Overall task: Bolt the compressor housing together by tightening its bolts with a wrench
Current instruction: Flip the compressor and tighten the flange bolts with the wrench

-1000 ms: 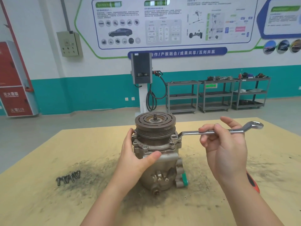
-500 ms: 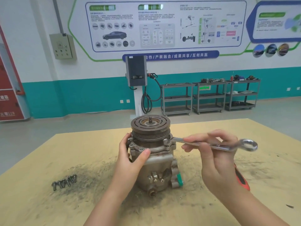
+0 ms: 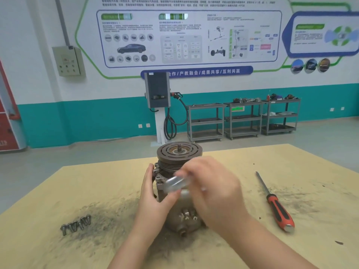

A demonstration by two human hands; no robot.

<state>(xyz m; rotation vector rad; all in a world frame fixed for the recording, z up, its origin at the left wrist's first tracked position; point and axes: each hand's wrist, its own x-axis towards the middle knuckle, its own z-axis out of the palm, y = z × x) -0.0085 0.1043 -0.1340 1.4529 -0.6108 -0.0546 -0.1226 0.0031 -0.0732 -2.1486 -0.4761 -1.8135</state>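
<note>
The metal compressor (image 3: 179,216) stands upright in the middle of the table, its round ribbed pulley (image 3: 179,152) on top. My left hand (image 3: 153,199) grips the housing's left side just below the pulley. My right hand (image 3: 211,187) is blurred in front of the housing's upper right and holds the silver wrench (image 3: 175,183), which shows only as a smeared bright streak pointing left across the flange. The wrench's head and the bolt under it cannot be made out.
Several loose bolts (image 3: 75,225) lie on a dark smudge at the front left of the tan table (image 3: 58,191). A red-and-black screwdriver (image 3: 275,204) lies to the right. Metal shelf carts (image 3: 242,119) and a charging post (image 3: 158,105) stand by the far wall.
My right hand has swung the wrench fast from the right side across to the front of the housing. The screwdriver, once hidden behind that hand, now shows. My left hand keeps its grip.
</note>
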